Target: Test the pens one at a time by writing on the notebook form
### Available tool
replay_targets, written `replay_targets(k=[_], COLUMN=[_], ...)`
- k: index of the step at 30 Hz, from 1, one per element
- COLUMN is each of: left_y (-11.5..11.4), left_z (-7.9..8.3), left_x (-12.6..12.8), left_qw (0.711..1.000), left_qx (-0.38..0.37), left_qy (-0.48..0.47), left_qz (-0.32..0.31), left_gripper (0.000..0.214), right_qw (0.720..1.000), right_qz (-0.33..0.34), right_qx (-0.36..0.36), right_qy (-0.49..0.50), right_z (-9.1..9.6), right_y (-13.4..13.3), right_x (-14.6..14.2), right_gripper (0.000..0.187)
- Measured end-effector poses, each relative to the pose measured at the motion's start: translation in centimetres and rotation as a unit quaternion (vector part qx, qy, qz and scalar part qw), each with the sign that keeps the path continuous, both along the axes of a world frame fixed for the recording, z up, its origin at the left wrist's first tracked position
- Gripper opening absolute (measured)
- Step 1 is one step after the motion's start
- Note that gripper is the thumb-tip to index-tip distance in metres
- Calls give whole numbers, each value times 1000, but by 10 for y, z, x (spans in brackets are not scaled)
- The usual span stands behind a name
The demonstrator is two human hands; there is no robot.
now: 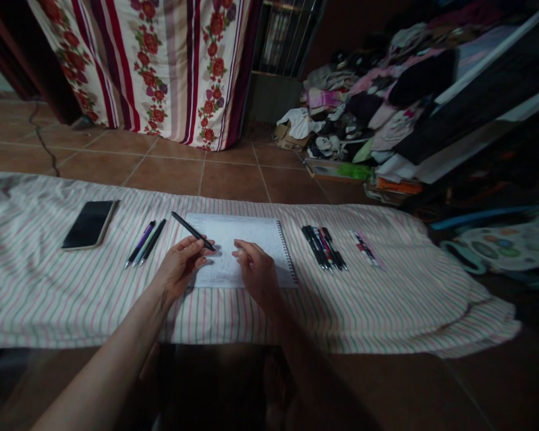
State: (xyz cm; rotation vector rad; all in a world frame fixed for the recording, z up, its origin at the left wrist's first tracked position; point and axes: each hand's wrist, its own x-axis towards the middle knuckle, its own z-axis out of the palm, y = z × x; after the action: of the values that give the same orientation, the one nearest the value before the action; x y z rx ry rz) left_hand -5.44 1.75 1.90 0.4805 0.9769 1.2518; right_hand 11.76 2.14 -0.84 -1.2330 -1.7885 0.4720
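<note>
The left hand (181,262) grasps the pen (189,227); the right hand (259,270) is released. The pen should be light, stiff and smooth, best held mid-barrel.

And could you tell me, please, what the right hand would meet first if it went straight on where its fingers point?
The right hand would probably meet the left hand, which holds a black pen; depth is unclear, so it might brush the notebook page first.
</note>
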Motion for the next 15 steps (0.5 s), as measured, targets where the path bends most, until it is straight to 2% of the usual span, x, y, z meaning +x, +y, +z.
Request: replay_targets(k=[5,15], left_y=[-2,-9], left_z=[-6,-14], left_x=[15,30], left_qw=[999,987], left_qx=[8,41], left_qy=[19,59], left_qz=[-38,-142], left_gripper=[5,22], right_qw=[1000,1000], right_qz=[-3,-17], right_qx=[5,7], right_qy=[19,22], right_z=[1,4], right_y=[1,0], right_x=[5,9], right_gripper=[31,30])
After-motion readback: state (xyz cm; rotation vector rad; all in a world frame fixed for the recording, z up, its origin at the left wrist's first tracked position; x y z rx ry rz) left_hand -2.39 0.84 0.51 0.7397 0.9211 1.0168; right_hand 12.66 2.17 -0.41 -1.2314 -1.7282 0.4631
